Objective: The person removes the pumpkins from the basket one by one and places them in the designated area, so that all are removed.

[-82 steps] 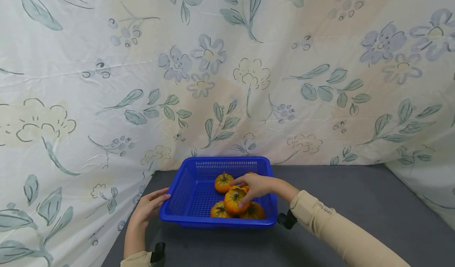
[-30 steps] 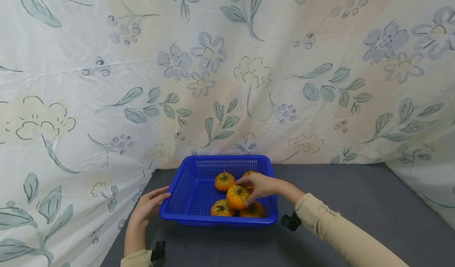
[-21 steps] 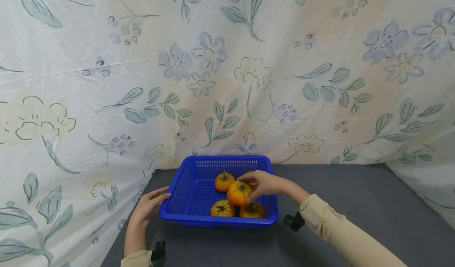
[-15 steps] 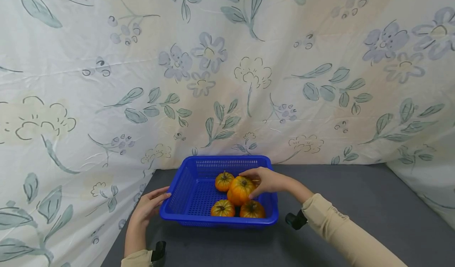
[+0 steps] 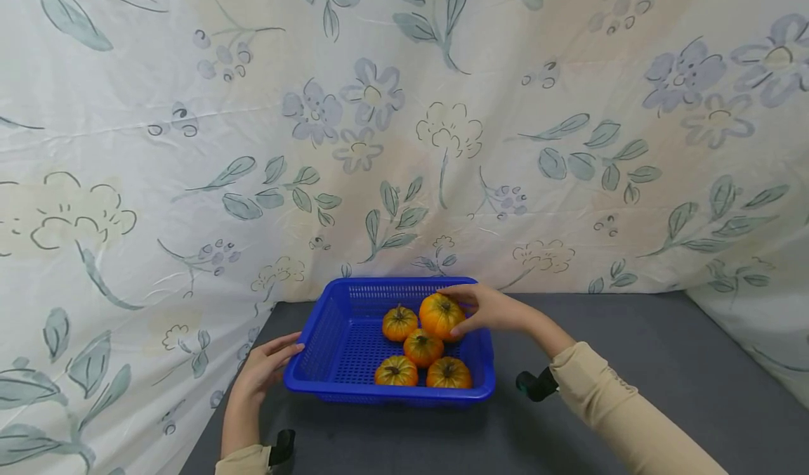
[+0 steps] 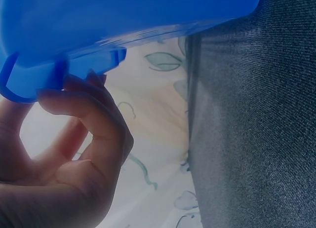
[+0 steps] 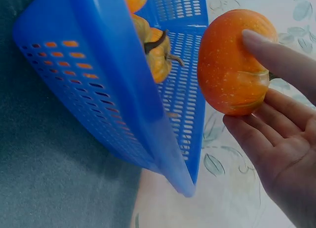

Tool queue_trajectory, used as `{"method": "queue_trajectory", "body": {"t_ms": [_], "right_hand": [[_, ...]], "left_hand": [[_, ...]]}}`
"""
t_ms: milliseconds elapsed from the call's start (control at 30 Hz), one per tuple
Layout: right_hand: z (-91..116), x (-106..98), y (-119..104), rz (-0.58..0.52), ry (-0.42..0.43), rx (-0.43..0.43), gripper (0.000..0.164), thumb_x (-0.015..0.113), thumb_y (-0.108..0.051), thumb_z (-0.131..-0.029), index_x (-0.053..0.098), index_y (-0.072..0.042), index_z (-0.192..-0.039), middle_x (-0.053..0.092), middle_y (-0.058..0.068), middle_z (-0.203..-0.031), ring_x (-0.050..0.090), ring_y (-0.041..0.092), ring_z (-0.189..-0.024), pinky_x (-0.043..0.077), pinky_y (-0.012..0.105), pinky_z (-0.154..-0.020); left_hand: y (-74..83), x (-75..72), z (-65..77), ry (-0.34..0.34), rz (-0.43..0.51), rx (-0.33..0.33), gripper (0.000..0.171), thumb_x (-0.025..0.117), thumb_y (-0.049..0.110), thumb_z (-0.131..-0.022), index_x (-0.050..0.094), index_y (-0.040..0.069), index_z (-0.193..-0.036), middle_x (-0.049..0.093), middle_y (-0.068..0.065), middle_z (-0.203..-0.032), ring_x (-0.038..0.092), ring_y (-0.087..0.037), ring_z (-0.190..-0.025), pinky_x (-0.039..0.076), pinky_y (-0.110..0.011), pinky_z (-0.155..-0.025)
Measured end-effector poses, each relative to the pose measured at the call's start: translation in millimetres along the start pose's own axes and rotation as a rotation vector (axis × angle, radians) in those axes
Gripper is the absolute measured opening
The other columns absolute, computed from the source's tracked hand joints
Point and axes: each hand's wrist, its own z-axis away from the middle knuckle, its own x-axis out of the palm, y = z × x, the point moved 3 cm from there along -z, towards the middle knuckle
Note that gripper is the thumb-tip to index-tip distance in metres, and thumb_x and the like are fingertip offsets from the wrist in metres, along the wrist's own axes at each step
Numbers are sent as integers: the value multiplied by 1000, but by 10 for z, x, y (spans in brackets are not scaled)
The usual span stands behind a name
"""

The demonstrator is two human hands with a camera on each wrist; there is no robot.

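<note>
Left hand [image 5: 264,367] grips the basket [image 5: 354,393] at its left edge; right hand [image 5: 498,310] pinches a raised pumpkin [image 5: 439,315] near the far right corner. Wide, steady pinch works best!

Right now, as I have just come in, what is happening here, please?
Someone's right hand holds an orange pumpkin up over the right part of a blue basket, while the left hand steadies the basket at its left edge. At least four other pumpkins lie inside the basket, which stands on a dark table.
</note>
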Motion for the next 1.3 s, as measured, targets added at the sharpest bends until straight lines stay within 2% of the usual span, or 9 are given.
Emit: {"method": "queue_trajectory", "body": {"t_ms": [267, 433, 733, 1100, 1300], "right_hand": [[76, -182, 29, -32, 49, -16, 75, 76, -18, -85, 39, -4, -148, 36, 20, -155, 33, 40, -144, 34, 53, -112], [105, -279, 78, -9, 81, -40, 74, 75, -17, -86, 39, -1, -147, 37, 22, -154, 33, 42, -143, 35, 55, -111], [200, -429, 263, 0, 143, -48, 76, 75, -18, -87, 35, 4, -147, 37, 26, -152, 34, 45, -141, 36, 57, -108], [327, -505, 474, 19, 244, 17, 80, 75, -19, -87, 32, 6, -148, 34, 29, -153, 32, 48, -141, 36, 58, -108], [352, -534, 596, 32, 268, 46, 80, 75, -21, -86, 32, 7, -148, 34, 29, -152, 32, 48, -141, 36, 59, -108]], "left_hand": [[4, 5, 15, 4, -4, 2, 64, 73, 32, -88, 51, 2, -140, 60, -16, -135, 66, -19, -105, 57, -37, -82], [22, 6, 29, 15, -12, -6, 64, 74, 34, -86, 53, 4, -139, 59, -16, -136, 66, -19, -106, 56, -35, -82], [26, -3, 29, 6, -10, -5, 64, 74, 34, -87, 53, 4, -139, 61, -14, -134, 66, -18, -105, 56, -34, -81], [18, 1, 26, -1, -19, 4, 64, 72, 34, -88, 51, 1, -140, 57, -18, -138, 64, -22, -110, 56, -37, -84], [18, 0, 27, -4, -22, 14, 63, 71, 33, -89, 51, 1, -140, 56, -18, -139, 63, -21, -110, 56, -37, -84]]}}
